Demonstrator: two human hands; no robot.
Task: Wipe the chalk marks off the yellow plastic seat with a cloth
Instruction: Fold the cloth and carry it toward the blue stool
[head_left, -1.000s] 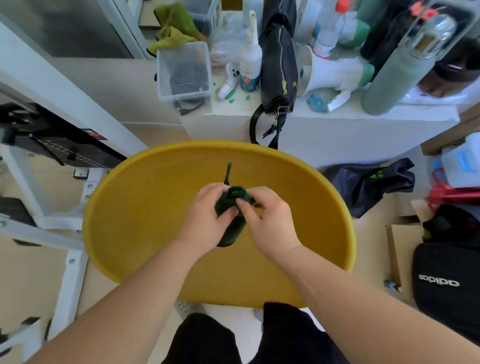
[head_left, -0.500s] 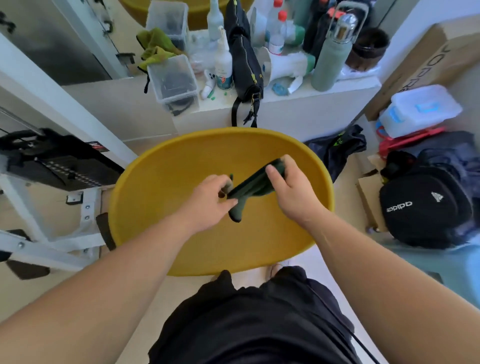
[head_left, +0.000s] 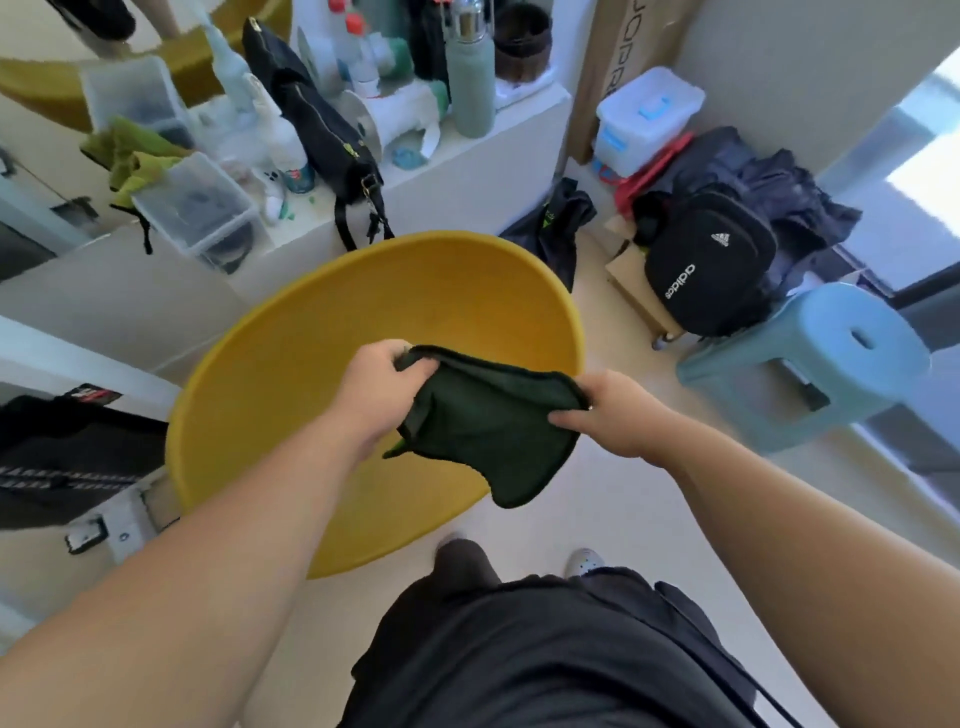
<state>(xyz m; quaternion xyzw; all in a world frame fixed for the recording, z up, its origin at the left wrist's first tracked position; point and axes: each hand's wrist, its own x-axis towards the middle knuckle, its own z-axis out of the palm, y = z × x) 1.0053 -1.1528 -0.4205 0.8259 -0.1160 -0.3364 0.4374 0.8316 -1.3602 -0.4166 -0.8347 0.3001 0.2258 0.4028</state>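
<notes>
We see both hands raised over the yellow seat (head_left: 311, 364), with the dark green cloth (head_left: 488, 426) stretched between them. The left hand (head_left: 379, 395) clenches the cloth's upper left corner, fingers curled round a bunched fold. The right hand (head_left: 618, 415) pinches the opposite edge between thumb and fingers. The cloth hangs spread out, its lower end drooping past the seat's near rim; we cannot tell whether it touches the seat. The seat sits just below the hands, in front of a white ledge (head_left: 467, 171) crowded with bottles, where a black bag (head_left: 317, 124) hangs over the edge. Off to the right stands a pale blue stool (head_left: 810, 364), a black backpack (head_left: 711, 265) just behind it.
</notes>
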